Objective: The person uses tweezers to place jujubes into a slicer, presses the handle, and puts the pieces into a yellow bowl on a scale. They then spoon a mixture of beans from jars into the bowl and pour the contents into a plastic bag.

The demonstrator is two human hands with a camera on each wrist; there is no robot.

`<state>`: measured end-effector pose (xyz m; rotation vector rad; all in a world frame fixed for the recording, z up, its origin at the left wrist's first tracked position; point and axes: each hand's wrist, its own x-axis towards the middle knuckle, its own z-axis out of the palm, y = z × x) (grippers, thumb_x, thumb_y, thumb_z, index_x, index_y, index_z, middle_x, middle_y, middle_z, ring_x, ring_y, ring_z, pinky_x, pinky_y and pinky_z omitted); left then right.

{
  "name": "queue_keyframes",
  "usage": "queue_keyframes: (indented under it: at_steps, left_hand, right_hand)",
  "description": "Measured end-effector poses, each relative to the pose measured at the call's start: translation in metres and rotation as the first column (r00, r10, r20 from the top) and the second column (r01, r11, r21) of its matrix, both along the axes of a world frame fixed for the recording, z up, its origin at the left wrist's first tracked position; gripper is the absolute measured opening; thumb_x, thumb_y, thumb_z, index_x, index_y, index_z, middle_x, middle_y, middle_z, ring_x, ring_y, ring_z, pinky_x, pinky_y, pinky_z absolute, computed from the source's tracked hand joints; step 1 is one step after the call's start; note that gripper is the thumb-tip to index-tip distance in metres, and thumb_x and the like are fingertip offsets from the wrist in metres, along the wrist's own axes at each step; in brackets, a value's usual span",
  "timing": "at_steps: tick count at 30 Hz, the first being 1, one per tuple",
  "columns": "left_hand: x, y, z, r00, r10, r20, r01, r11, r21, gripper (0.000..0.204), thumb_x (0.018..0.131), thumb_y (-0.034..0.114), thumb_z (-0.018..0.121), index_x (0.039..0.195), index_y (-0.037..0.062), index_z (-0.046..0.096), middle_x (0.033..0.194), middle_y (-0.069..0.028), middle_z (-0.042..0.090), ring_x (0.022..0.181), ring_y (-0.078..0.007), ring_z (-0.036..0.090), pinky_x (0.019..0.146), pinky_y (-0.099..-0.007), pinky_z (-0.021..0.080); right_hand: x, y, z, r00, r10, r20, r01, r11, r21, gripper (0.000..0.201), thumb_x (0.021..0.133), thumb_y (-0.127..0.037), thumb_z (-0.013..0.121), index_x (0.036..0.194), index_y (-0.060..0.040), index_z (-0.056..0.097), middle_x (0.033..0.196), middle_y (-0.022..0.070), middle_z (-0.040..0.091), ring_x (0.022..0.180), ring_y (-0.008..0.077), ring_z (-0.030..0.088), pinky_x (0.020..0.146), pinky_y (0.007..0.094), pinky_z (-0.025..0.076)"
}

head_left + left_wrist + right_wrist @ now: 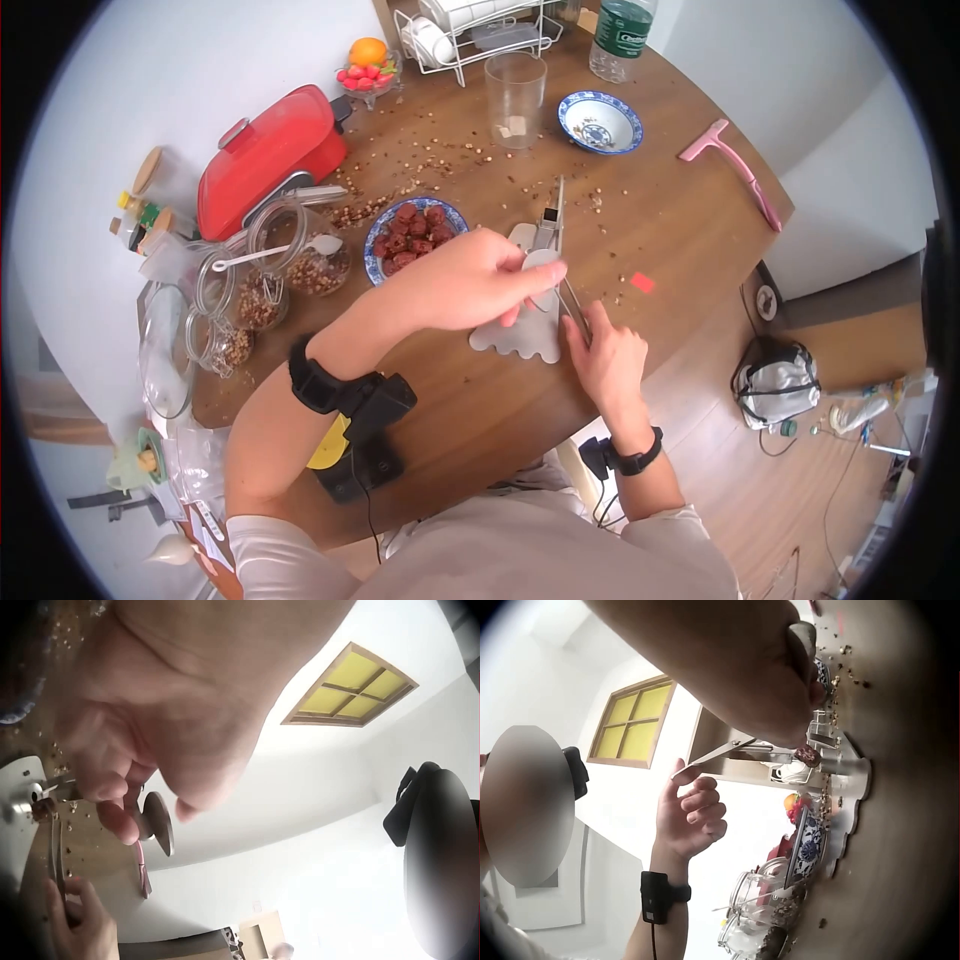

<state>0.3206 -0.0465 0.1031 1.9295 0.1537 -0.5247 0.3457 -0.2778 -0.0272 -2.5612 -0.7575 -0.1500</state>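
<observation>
A metal lever press with a scalloped base plate (520, 340) stands on the table in front of me. My left hand (465, 285) is over it, with thumb and fingers pinching the round end of its lever (159, 823). In the right wrist view the lever (716, 757) slants up to that thumb. My right hand (608, 362) grips metal tongs (56, 851) beside the press. At the tongs' tips a wrinkled dark red fruit (807, 756) sits at the press's post. More such fruits (412, 236) fill a blue-and-white bowl (371, 252) left of the press.
Nuts and crumbs (430, 155) are scattered behind. Glass jars (285, 235) and a red cooker (265, 150) line the left side. A clear cup (515, 95), another bowl (600, 122) and a water bottle (622, 40) stand at the back. A pink T-shaped tool (735, 170) lies right.
</observation>
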Motion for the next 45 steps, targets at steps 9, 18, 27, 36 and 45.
queue_keyframes:
  at_steps: [9, 18, 27, 36, 45]
  left_hand:
    - [-0.034, -0.02, -0.017, 0.97, 0.231, -0.078, -0.243, 0.94, -0.239, 0.054, 0.102, 0.04, 0.054, 0.066, 0.0012, 0.061, 0.055, -0.0011, 0.054, 0.049, -0.0067, 0.047, 0.049, -0.0259, 0.036]
    - [-0.122, -0.047, -0.005, 0.943, 0.3, -0.147, -0.333, 0.875, -0.351, 0.046, 0.105, 0.034, 0.05, 0.077, 0.0011, 0.065, 0.063, 0.0004, 0.06, 0.053, -0.0048, 0.048, 0.05, -0.025, 0.037]
    - [-0.193, -0.043, -0.01, 0.792, 0.604, -0.093, -0.592, 0.721, -0.361, 0.044, 0.106, 0.028, 0.049, 0.078, -0.0013, 0.064, 0.062, -0.0013, 0.059, 0.051, -0.0041, 0.047, 0.046, -0.0234, 0.036]
    - [-0.207, -0.026, -0.023, 0.625, 0.777, 0.08, -0.735, 0.619, -0.276, 0.05, 0.108, 0.033, 0.044, 0.076, 0.0004, 0.063, 0.056, 0.0015, 0.05, 0.051, -0.0041, 0.042, 0.049, -0.0232, 0.034]
    - [-0.209, 0.005, -0.025, 0.683, 0.729, 0.039, -0.698, 0.668, -0.258, 0.053, 0.109, 0.038, 0.042, 0.08, 0.0, 0.066, 0.062, -0.0002, 0.056, 0.054, -0.0049, 0.044, 0.051, -0.0226, 0.034]
  right_hand:
    - [0.001, 0.0, 0.0, 0.996, 0.092, 0.018, -0.092, 0.996, 0.005, 0.024, 0.093, -0.032, 0.069, 0.092, -0.0108, 0.058, 0.051, 0.0122, 0.058, 0.048, 0.0349, 0.061, 0.044, 0.0428, 0.046]
    - [-0.036, -0.018, 0.014, 0.952, 0.289, -0.1, -0.295, 0.954, -0.047, 0.019, 0.088, -0.027, 0.074, 0.09, -0.0118, 0.063, 0.054, 0.0068, 0.06, 0.05, 0.032, 0.062, 0.048, 0.0398, 0.048]
    - [-0.05, 0.02, 0.022, 0.842, 0.533, -0.076, -0.536, 0.844, -0.017, 0.022, 0.09, -0.031, 0.072, 0.088, -0.0128, 0.059, 0.054, 0.0085, 0.059, 0.051, 0.033, 0.061, 0.045, 0.0409, 0.044]
    - [-0.027, 0.086, 0.037, 0.655, 0.755, -0.016, -0.752, 0.65, -0.109, 0.027, 0.091, -0.034, 0.069, 0.094, -0.0084, 0.059, 0.059, 0.0115, 0.062, 0.057, 0.0331, 0.066, 0.049, 0.0421, 0.05]
    - [-0.02, 0.127, 0.047, 0.616, 0.784, -0.077, -0.788, 0.614, -0.052, 0.029, 0.089, -0.031, 0.07, 0.091, -0.004, 0.06, 0.064, 0.0166, 0.064, 0.067, 0.038, 0.067, 0.057, 0.0477, 0.051]
